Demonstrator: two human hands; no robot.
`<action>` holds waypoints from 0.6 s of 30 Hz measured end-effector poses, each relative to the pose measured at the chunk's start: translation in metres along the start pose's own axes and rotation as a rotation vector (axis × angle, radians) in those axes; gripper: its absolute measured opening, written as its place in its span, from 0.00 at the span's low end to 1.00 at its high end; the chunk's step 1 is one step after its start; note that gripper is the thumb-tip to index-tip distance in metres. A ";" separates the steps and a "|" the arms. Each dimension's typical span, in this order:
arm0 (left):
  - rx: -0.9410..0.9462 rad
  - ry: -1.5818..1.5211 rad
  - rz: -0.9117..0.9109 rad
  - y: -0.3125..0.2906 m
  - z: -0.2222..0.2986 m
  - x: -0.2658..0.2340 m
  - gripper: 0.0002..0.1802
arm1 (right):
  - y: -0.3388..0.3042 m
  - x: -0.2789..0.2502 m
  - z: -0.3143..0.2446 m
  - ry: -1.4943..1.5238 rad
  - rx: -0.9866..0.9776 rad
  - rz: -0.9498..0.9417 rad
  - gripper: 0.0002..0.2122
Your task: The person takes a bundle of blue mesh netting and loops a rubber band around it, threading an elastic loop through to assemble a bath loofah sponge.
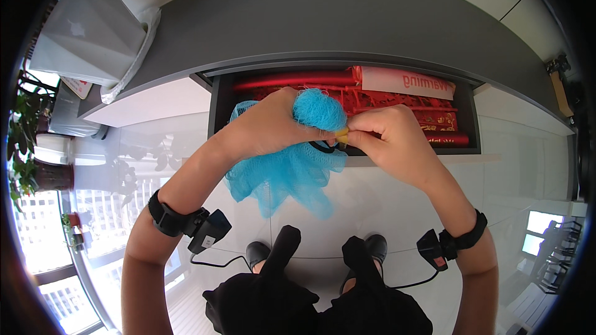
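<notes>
A bunch of light blue mesh netting is gathered in my left hand, whose fingers are wrapped round it. A rounded tuft of the netting stands above the hand, and a loose, ruffled skirt hangs below it. With thumb and forefinger, my right hand pinches a small yellow piece at the netting's gathered neck; whether it is a band or a strip I cannot tell. Just under the neck a thin black loop shows. Both hands are over the near part of a pulled-out drawer.
Red rolls and patterned red decorations fill the drawer, with a pale sheet at its back. Above it runs a dark grey cabinet top. A grey-white box stands at the left. Potted plants line the left side.
</notes>
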State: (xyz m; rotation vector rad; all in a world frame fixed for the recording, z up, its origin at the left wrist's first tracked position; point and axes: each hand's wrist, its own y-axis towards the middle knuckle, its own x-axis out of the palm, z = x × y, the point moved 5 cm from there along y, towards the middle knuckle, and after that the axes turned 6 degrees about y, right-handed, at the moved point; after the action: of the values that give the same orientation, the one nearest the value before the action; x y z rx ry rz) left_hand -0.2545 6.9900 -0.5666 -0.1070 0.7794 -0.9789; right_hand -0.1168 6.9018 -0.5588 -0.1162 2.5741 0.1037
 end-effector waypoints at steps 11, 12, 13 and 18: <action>0.103 -0.302 -0.004 -0.012 -0.014 -0.014 0.11 | -0.018 -0.032 0.013 0.140 0.006 0.136 0.08; 0.117 -0.338 -0.002 -0.013 -0.013 -0.014 0.12 | -0.017 -0.032 0.010 0.180 0.058 0.110 0.09; 0.131 -0.373 0.000 -0.013 -0.011 -0.013 0.13 | -0.016 -0.031 0.008 0.220 0.111 0.084 0.09; 0.137 -0.437 0.010 -0.011 -0.008 -0.008 0.15 | -0.009 -0.019 0.007 0.511 0.156 -0.018 0.12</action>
State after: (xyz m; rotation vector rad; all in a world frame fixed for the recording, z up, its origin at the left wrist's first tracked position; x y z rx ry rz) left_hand -0.2694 6.9920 -0.5634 -0.1901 0.3112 -0.9526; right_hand -0.0960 6.8943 -0.5554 -0.1193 3.0767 -0.1541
